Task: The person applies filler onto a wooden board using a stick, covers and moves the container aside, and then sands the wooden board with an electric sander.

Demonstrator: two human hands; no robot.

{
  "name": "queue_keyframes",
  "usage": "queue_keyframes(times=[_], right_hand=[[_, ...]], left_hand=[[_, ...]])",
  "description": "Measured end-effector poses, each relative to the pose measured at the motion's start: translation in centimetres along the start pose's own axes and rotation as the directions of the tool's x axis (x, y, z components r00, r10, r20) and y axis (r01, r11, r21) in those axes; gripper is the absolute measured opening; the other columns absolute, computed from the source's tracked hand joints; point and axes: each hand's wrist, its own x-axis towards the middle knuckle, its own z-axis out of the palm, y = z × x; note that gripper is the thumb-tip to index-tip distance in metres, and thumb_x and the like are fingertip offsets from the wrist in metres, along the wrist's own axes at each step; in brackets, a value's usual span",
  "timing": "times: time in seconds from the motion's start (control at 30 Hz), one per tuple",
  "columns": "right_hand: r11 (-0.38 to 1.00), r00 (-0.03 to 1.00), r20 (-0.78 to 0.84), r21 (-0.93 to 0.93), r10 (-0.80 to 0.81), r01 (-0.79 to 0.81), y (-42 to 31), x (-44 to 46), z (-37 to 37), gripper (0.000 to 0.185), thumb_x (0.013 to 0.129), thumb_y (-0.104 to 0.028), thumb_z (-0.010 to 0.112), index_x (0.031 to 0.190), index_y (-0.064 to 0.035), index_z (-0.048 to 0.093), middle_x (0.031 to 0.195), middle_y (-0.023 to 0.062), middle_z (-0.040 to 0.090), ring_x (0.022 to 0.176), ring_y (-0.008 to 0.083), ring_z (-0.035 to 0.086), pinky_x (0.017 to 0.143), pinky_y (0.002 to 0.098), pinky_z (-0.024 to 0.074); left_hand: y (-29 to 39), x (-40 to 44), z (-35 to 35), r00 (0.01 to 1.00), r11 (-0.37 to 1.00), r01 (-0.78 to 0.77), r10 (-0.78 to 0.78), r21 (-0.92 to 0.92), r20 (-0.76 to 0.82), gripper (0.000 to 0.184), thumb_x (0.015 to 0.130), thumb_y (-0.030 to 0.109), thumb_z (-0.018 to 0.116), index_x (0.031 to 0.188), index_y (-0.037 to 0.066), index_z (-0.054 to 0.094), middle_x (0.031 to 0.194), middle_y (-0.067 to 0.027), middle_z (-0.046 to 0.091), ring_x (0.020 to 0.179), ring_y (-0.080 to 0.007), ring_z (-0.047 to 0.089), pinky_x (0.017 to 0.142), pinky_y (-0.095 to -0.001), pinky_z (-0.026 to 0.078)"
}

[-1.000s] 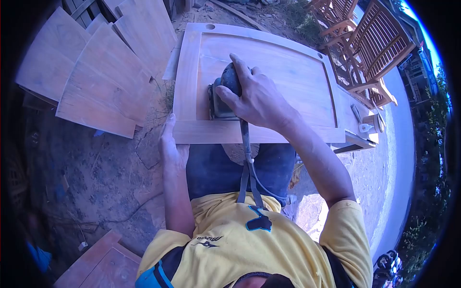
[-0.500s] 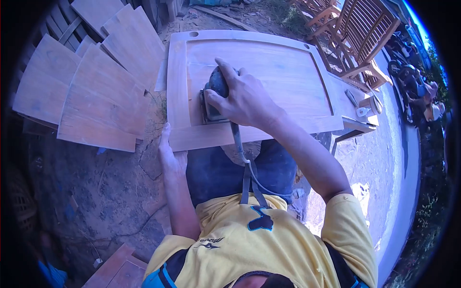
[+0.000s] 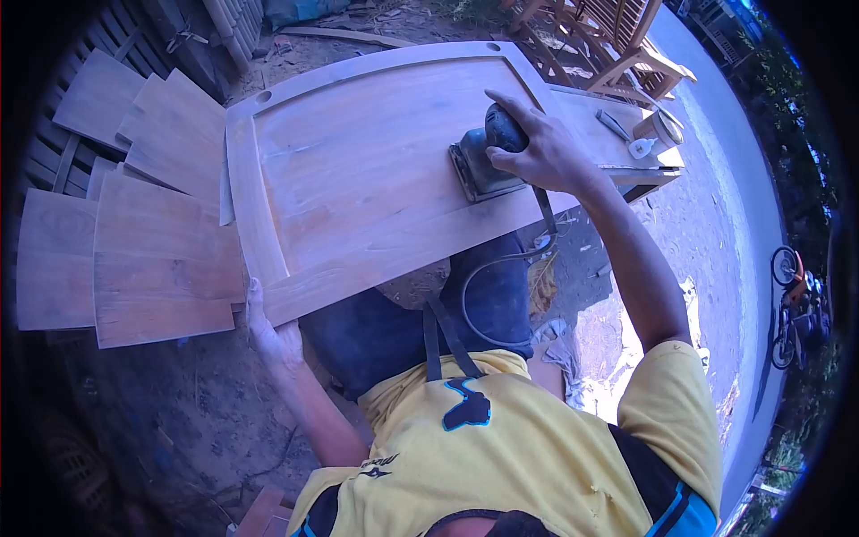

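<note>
A framed wooden panel (image 3: 376, 161) lies tilted across my lap and over a low wooden bench. My right hand (image 3: 541, 143) is wrapped round the dark top of an electric sander (image 3: 483, 166), whose base rests on the panel's right part, by the near edge. From the sander a cable loops down over my thighs. At the panel's near left corner, my left hand (image 3: 271, 331) grips the edge, thumb on the side and the other fingers partly hidden underneath.
Loose wooden boards (image 3: 161, 251) lean at the left. On the bench (image 3: 595, 143) at the right stand a can (image 3: 658, 130), a small white bottle (image 3: 641, 149) and a brush-like tool. Wooden chairs (image 3: 617, 45) are behind, and a motorcycle (image 3: 787, 309) is far right.
The sander and my right hand have moved from the panel's left part to its right part. The panel now appears rotated, with its left end nearer me, my left hand still on its corner.
</note>
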Motion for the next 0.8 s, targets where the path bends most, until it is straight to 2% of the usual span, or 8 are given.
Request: queue_keyframes(times=[0.07,0.13,0.23,0.27,0.37,0.5,0.67,0.8], right_hand=[[1.0,1.0,-0.01,0.018,-0.009,0.01,2.7,-0.5,-1.3,0.086,0.086,-0.045,0.075,0.164,-0.0238,0.042,0.121,0.0278,0.069,0.112,0.0439,0.069,0.098,0.05,0.0541],[0.994,0.993,-0.054,-0.033,0.1,-0.102,4.0,-0.7,-2.7,0.086,0.087,-0.047,0.074,0.164,-0.0224,0.042,0.125,0.0258,0.07,0.116,0.0416,0.069,0.1,0.0492,0.054],[0.985,0.986,-0.105,-0.101,0.132,-0.142,4.9,0.5,-2.7,0.085,0.089,-0.05,0.071,0.164,-0.0215,0.043,0.124,0.0265,0.072,0.117,0.0428,0.069,0.101,0.0483,0.0538],[0.975,0.986,-0.129,-0.183,0.106,-0.128,4.4,0.5,-2.2,0.084,0.092,-0.052,0.068,0.163,-0.0158,0.043,0.12,0.0275,0.073,0.115,0.0437,0.07,0.102,0.0486,0.0534],[0.999,0.996,-0.083,-0.016,0.033,-0.034,-0.3,1.8,0.5,0.084,0.095,-0.054,0.066,0.163,-0.0099,0.042,0.119,0.0305,0.072,0.112,0.045,0.071,0.1,0.0506,0.053],[0.984,0.981,-0.085,0.024,-0.174,0.177,-10.5,2.7,4.9,0.083,0.099,-0.053,0.059,0.158,0.0026,0.042,0.099,0.0396,0.069,0.098,0.054,0.069,0.094,0.0552,0.0549],[0.939,0.942,-0.063,0.081,-0.33,0.334,-21.4,3.1,9.6,0.08,0.098,-0.045,0.059,0.151,0.0124,0.043,0.083,0.0377,0.068,0.084,0.0555,0.071,0.083,0.0572,0.0582],[0.931,0.937,-0.05,0.108,-0.345,0.348,-21.5,3.1,9.2,0.08,0.094,-0.046,0.062,0.149,0.0114,0.046,0.079,0.035,0.068,0.078,0.0542,0.071,0.077,0.0571,0.059]], left_hand=[[0.1,0.0,0.1,1.0,1.0,-0.007,0.008,-0.014,0.012,0.062,0.105,0.032,0.07,0.151,-0.005,0.05,0.143,-0.0186,0.061,0.13,-0.0309,0.062,0.107,-0.0491,0.056],[0.1,0.0,0.2,1.0,1.0,0.0,0.0,-0.014,0.018,0.061,0.104,0.029,0.07,0.151,-0.005,0.05,0.143,-0.0182,0.061,0.13,-0.0297,0.062,0.107,-0.0488,0.056],[0.2,0.1,0.5,1.0,1.0,0.012,-0.011,-0.029,0.014,0.057,0.104,0.025,0.072,0.148,-0.005,0.052,0.139,-0.0166,0.063,0.127,-0.0279,0.064,0.107,-0.0476,0.056],[0.1,0.2,0.6,1.0,0.999,-0.009,0.008,-0.033,-0.007,0.057,0.104,0.025,0.072,0.148,-0.005,0.052,0.139,-0.0166,0.063,0.127,-0.0279,0.064,0.107,-0.0476,0.056],[0.1,0.3,0.0,0.999,0.997,-0.018,0.016,-0.069,-0.029,0.052,0.104,0.023,0.072,0.144,-0.005,0.055,0.135,-0.0148,0.064,0.125,-0.0264,0.065,0.107,-0.0459,0.056],[0.0,0.3,-0.2,0.999,0.992,0.019,-0.014,-0.128,0.04,0.056,0.105,0.025,0.07,0.149,-0.003,0.052,0.14,-0.0156,0.063,0.13,-0.027,0.062,0.112,-0.0453,0.052],[0.7,-0.5,0.3,0.993,0.986,0.064,-0.048,-0.156,0.106,0.052,0.108,0.03,0.065,0.147,-0.001,0.054,0.137,-0.0149,0.064,0.126,-0.0266,0.064,0.109,-0.0445,0.054],[0.1,0.1,-0.6,0.998,0.995,0.065,-0.064,-0.07,0.021,0.051,0.108,0.026,0.062,0.148,-0.003,0.052,0.133,-0.014,0.065,0.121,-0.0244,0.067,0.101,-0.0416,0.058]])
